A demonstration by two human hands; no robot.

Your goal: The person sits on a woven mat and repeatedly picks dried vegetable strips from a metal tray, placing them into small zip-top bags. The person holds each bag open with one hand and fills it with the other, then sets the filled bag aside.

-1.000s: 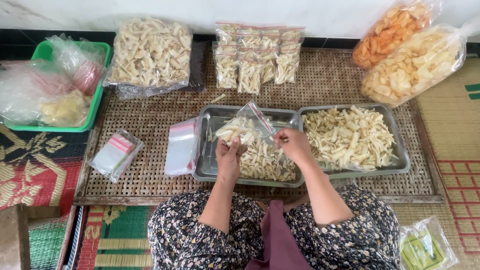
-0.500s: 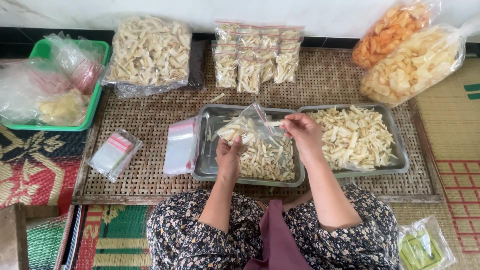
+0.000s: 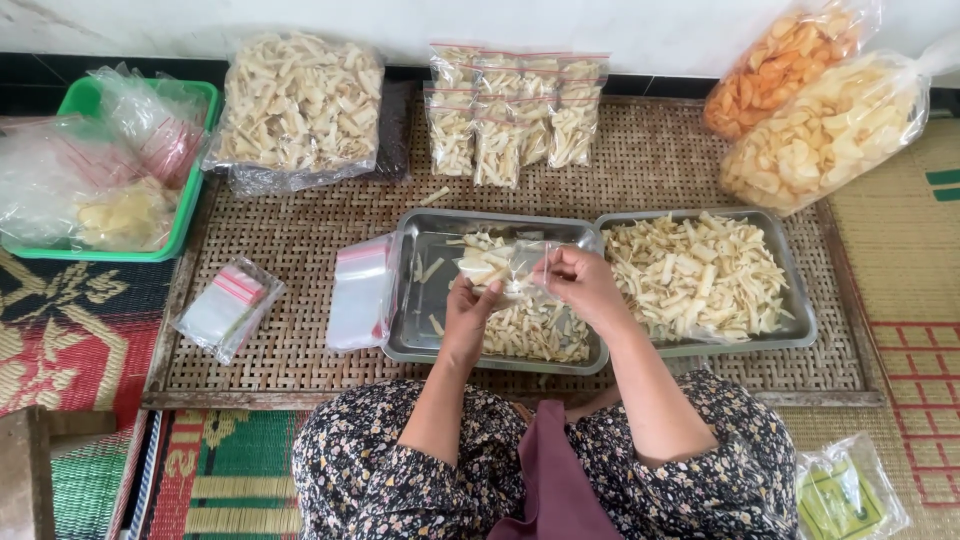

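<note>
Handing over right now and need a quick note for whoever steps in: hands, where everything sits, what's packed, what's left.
Left hand and right hand together hold a small clear bag, partly filled with pale snack sticks, above the left tray.
Done: filled small bags lie in a bunch at the mat's far edge.
Left: loose sticks in the left tray, the right tray heaped full, and a big bag of sticks far left.
Empty zip bags lie beside the left tray.
</note>
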